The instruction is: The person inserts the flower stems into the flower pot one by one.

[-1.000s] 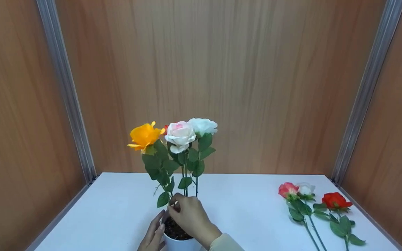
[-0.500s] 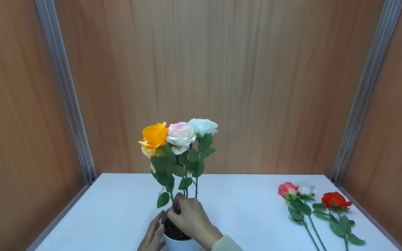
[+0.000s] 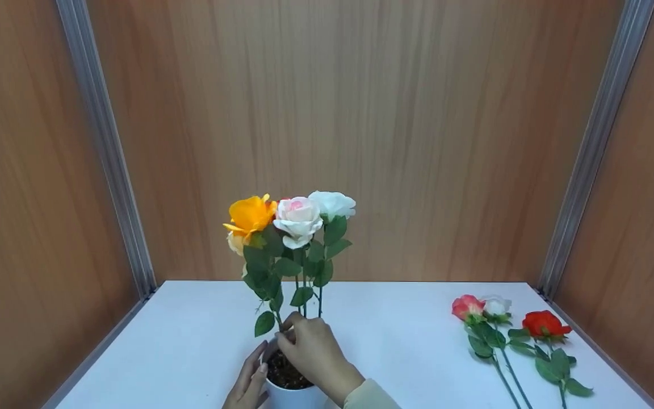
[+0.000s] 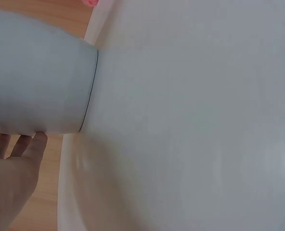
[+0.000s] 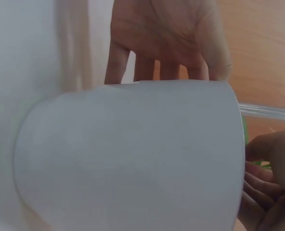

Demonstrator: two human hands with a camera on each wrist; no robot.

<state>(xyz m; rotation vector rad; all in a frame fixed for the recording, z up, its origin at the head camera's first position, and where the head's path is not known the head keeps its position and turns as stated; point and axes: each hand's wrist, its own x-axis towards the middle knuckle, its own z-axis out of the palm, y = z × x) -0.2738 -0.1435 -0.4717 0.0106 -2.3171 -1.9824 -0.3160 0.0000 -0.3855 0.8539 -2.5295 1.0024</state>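
A white pot (image 3: 296,399) filled with dark brown soil stands on the white table. My left hand (image 3: 247,378) rests against its left side, fingers fairly straight; in the right wrist view those fingers (image 5: 169,62) touch the pot wall. Over the soil, my right hand (image 3: 320,355) pinches the low stem of a yellow-orange rose (image 3: 249,217), its fingertips partly hidden. Behind it a pale pink-white rose (image 3: 298,218) and a white rose (image 3: 332,203) stand upright in the pot. A cream bloom (image 3: 236,243) and a red one are mostly covered by the yellow-orange rose.
Loose roses lie at the table's right: a coral-pink rose (image 3: 468,307), a white rose (image 3: 496,305) and a red rose (image 3: 545,324), stems toward the front. Wooden panels (image 3: 395,142) with grey metal corner posts (image 3: 114,153) enclose the table (image 3: 418,341) at back and sides.
The yellow-orange rose has shifted right, closer to the pale pink-white one, and the cream bloom shows more below it. My right hand moved slightly at the stem; my left hand stayed on the pot.
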